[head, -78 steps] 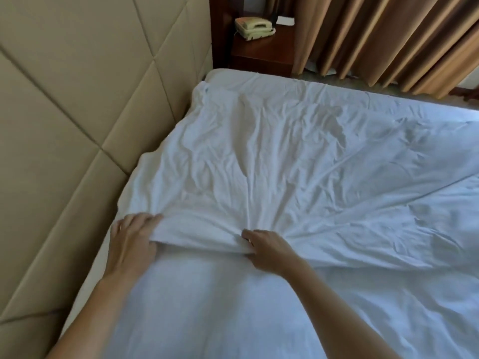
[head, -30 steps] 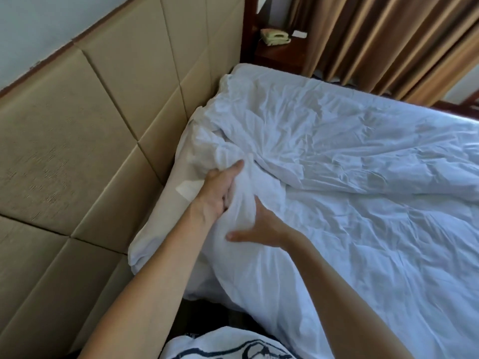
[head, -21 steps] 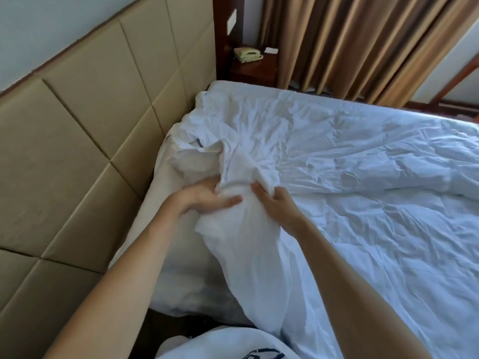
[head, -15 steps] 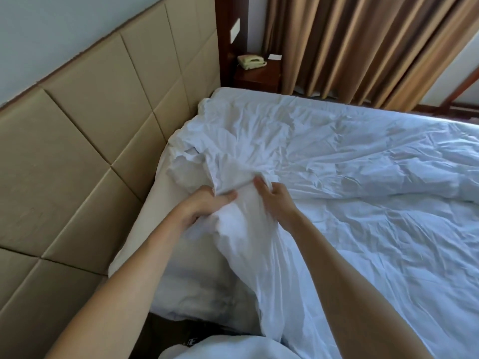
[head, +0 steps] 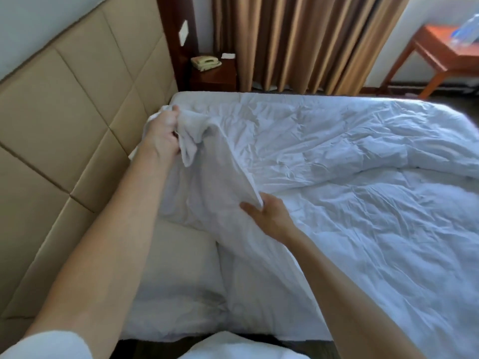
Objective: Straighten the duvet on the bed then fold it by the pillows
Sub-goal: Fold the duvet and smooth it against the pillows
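Two bare hands on one white duvet. Left hand: raised near the headboard side, fingers curled round a bunched corner of the duvet, a loose flap hanging below the fist. Right hand: lower and nearer the camera, thumb and fingers pinching the duvet's edge, which runs taut in a straight line up to the left hand. Duvet: crumpled, spread over most of the bed, its long axis running from the headboard end at left toward the far right; a thick fold crosses it at mid-right; the held edge is lifted clear of the mattress. Bed: bare cream mattress surface exposed in the near left corner, beside the headboard. Headboard: padded tan panels with diagonal seams, filling the left of the view. Nightstand: dark wood, at the far corner of the bed, carrying a beige telephone and a small white card. Curtains: brown, pleated, floor-length behind the bed. Table: orange-brown wood, upper right, with a blurred bluish item on top.
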The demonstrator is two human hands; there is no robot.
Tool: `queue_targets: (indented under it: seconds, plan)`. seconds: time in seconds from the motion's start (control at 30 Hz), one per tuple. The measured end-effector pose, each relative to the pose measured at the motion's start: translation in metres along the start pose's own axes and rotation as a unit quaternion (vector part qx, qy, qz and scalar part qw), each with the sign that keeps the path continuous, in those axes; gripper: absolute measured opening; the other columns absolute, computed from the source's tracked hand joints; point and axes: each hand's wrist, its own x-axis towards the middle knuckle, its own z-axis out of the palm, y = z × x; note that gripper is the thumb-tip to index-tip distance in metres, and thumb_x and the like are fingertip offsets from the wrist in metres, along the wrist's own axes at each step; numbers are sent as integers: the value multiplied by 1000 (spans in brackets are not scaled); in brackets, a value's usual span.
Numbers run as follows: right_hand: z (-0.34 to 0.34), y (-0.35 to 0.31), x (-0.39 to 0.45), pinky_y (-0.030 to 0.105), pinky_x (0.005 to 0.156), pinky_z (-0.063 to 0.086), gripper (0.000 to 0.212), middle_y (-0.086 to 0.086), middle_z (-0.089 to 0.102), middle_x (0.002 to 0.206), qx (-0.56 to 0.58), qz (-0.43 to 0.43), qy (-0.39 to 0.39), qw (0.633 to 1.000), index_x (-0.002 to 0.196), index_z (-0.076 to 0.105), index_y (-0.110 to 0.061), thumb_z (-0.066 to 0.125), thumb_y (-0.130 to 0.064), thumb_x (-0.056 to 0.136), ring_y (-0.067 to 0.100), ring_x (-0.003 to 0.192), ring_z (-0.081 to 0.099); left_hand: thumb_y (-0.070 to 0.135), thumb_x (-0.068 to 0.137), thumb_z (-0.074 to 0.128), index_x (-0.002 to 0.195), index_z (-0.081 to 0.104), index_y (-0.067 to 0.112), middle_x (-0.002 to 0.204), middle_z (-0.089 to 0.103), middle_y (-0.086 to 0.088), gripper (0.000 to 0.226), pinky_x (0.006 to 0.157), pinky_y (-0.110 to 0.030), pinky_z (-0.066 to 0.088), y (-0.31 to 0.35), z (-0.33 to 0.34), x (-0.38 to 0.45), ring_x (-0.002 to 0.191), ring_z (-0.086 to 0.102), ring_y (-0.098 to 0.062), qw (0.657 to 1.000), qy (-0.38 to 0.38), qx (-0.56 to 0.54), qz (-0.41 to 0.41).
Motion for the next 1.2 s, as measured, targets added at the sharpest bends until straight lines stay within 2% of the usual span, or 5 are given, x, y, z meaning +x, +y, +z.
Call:
queue_targets:
  seconds: [0.27,0.43,0.53,0.73,1.2]
  plan:
    - [-28,-52,15,11,60,40,29,-11,63,74,2,-4,-24,1000,81,67,-14,59,-37,97,-10,62,57,63,81,66,143,39,18,132,49,6,82,85,-34,50,7,-49,25,113,55,-14,906,-51,388,160]
    - [-24,-137,62,20,55,37,39,3,54,70,-147,-111,-153,971,76,58,-2,60,-34,97,9,60,50,61,63,81,155,3,38,164,-12,6,123,120,-52,0,12,-71,27,150,-18,-21,536,-225,759,294]
    - [-31,-164,78,24,61,41,33,1,60,82,-200,-141,-197,949,85,66,-5,63,-37,95,14,71,55,64,59,81,149,32,40,163,-14,12,105,117,-55,-13,23,-69,42,147,-28,-20,415,-264,813,311]
    - [-86,-153,126,15,57,42,32,10,68,78,-190,-178,-138,956,84,70,0,69,-31,91,4,63,55,50,51,93,113,59,45,115,65,18,70,103,-36,47,44,-58,73,116,58,-12,581,-353,727,99]
    - [-147,-139,442,22,59,44,19,-10,64,65,-73,-198,55,976,77,76,-21,66,-30,91,4,67,57,13,83,63,99,72,16,101,69,-18,19,68,-38,43,176,51,274,94,65,-41,421,141,829,339]
